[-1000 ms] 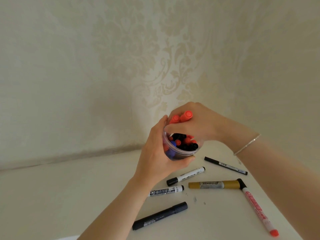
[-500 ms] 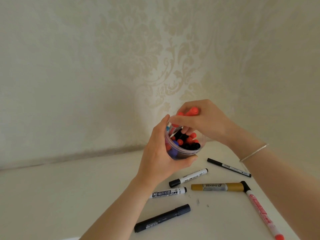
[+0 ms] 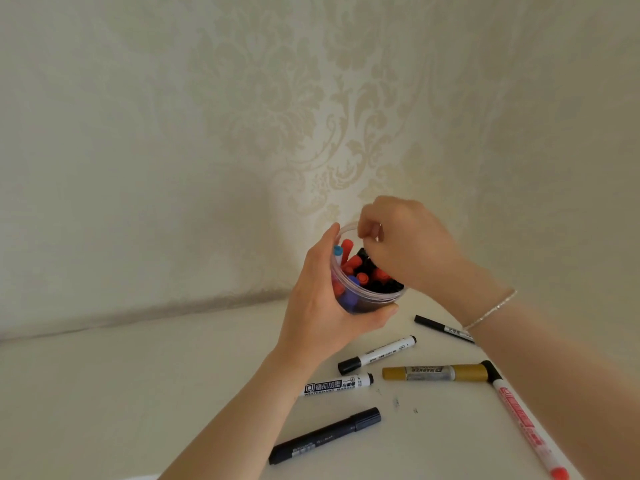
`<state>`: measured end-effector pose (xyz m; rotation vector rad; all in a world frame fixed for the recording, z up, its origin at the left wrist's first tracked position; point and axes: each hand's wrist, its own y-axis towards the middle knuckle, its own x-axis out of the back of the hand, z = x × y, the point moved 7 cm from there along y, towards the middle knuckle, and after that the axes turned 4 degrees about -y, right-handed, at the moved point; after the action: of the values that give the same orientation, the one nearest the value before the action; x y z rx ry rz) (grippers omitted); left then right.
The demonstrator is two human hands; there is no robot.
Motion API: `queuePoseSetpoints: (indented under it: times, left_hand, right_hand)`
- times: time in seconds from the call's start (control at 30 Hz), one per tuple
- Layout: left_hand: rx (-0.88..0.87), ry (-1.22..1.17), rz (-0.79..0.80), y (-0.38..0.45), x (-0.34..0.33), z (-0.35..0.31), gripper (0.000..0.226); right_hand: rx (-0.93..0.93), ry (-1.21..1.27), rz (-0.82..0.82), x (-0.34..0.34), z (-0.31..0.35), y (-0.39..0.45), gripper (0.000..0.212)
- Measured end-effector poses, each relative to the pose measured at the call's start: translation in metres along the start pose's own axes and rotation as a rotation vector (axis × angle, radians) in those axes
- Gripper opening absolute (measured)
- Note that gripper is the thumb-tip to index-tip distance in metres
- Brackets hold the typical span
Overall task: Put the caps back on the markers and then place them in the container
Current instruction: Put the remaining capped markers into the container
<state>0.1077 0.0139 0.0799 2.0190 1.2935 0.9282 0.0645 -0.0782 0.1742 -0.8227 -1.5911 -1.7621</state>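
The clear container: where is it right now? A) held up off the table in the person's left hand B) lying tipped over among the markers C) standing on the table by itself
A: the left hand grips the clear container, tilted, above the table.

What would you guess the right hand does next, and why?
Probably it lifts away from the tub and reaches for a marker on the table. The right hand seems to hold nothing, the left hand grips the tub, and six markers lie outside it.
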Motion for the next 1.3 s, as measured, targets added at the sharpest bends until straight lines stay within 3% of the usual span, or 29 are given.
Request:
queuePoseSetpoints:
  times: [0.17, 0.23, 0.43, 0.57, 0.67, 0.8, 0.9, 0.97, 1.0, 1.07, 1.13, 1.2, 1.3]
  left_hand:
    - [-0.02, 0.026, -0.02, 0.0, -0.001, 0.002, 0.112]
    - [-0.04, 0.051, -0.023, 0.001, -0.002, 0.002, 0.112]
    - [-0.061, 0.047, -0.04, 0.0, 0.002, 0.002, 0.11]
    - [-0.073, 0.06, -0.039, -0.001, 0.002, 0.002, 0.109]
    - [-0.073, 0.051, -0.061, -0.002, 0.003, 0.003, 0.109]
    - [-0.056, 0.049, -0.072, -0.003, 0.005, 0.007, 0.107]
    - [-0.038, 0.056, -0.082, -0.005, 0.008, 0.01, 0.107]
    - [-0.039, 0.06, -0.1, -0.006, 0.011, 0.01, 0.107]
    - [-0.046, 0.063, -0.112, -0.006, 0.012, 0.01, 0.106]
    - [-0.06, 0.071, -0.135, -0.006, 0.015, 0.01, 0.106]
    - [-0.068, 0.089, -0.146, -0.006, 0.017, 0.009, 0.106]
    - [-0.074, 0.107, -0.152, -0.005, 0.018, 0.009, 0.107]
    - [-0.082, 0.122, -0.16, -0.003, 0.02, 0.008, 0.107]
  right_hand:
    - [-0.049, -0.345, 0.167, -0.003, 0.011, -0.006, 0.031]
    - [-0.062, -0.367, 0.247, -0.013, 0.016, -0.009, 0.032]
    - [-0.212, 0.02, 0.381, -0.025, 0.007, -0.006, 0.034]
    - [-0.227, 0.101, 0.421, -0.023, 0.003, -0.006, 0.039]
    - [-0.204, 0.151, 0.291, -0.009, -0.002, -0.001, 0.025]
    - [-0.247, 0.386, -0.21, 0.024, -0.021, -0.001, 0.022]
    - [-0.408, 0.447, -0.298, 0.009, -0.057, -0.005, 0.022]
    - [-0.524, 0.401, -0.187, -0.015, -0.08, -0.009, 0.021]
    - [-0.542, 0.3, -0.029, -0.031, -0.086, -0.013, 0.021]
    - [-0.42, 0.055, 0.464, -0.073, -0.082, -0.032, 0.032]
    - [-0.269, 0.023, 0.863, -0.106, -0.063, -0.065, 0.058]
    - [-0.183, 0.094, 0.991, -0.124, -0.045, -0.085, 0.068]
    - [-0.047, -0.002, 0.945, -0.146, -0.034, -0.088, 0.053]
